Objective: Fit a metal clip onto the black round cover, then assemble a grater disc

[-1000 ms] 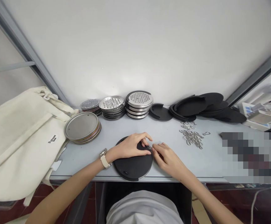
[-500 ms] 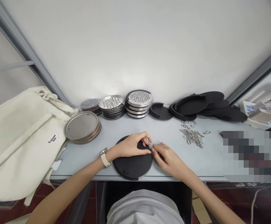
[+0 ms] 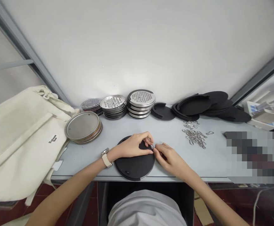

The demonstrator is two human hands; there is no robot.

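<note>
A round black disc (image 3: 134, 168) with a raised partial rim and a small slot lies flat at the table's front edge. My left hand (image 3: 135, 146) rests over its upper part, thumb along the disc and fingers curled at the right edge. Between both hands is a small metal snap clip (image 3: 152, 146), largely covered by fingertips. My right hand (image 3: 168, 157) pinches the clip from the right, just beside the disc. Whether the clip passes through the disc cannot be seen.
Several loose metal clips (image 3: 195, 138) lie to the right. Along the wall stand stacks of perforated grater discs (image 3: 141, 99) and black discs (image 3: 193, 105). Plain metal discs (image 3: 82, 125) are piled at left, near a cream bag (image 3: 26, 141). A blurred patch (image 3: 257, 157) covers the right side.
My hands keep almost the same pose, with slight finger movement at the clip. The whole view has shifted very slightly.
</note>
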